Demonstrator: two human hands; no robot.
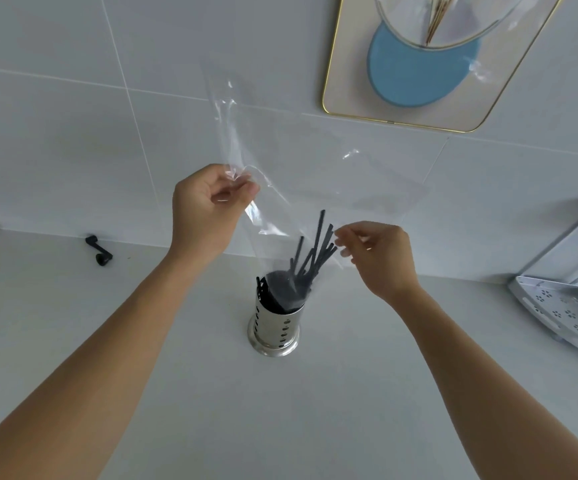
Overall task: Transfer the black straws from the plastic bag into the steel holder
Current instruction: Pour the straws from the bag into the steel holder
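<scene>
A perforated steel holder (pixel 275 327) stands on the white counter in the middle of the view. Several black straws (pixel 315 249) lean out of its mouth to the upper right, still inside the lower end of a clear plastic bag (pixel 315 161) that hangs over the holder. My left hand (pixel 208 206) pinches the bag's left edge above and left of the holder. My right hand (pixel 375 254) pinches the bag's right edge just beside the straw tips.
A small black crank-shaped piece (pixel 98 251) lies on the counter at the left by the wall. A perforated metal rack (pixel 564 306) sits at the right edge. On the tiled wall hangs a gold-rimmed tray (pixel 349 91) with a blue disc and a glass bowl.
</scene>
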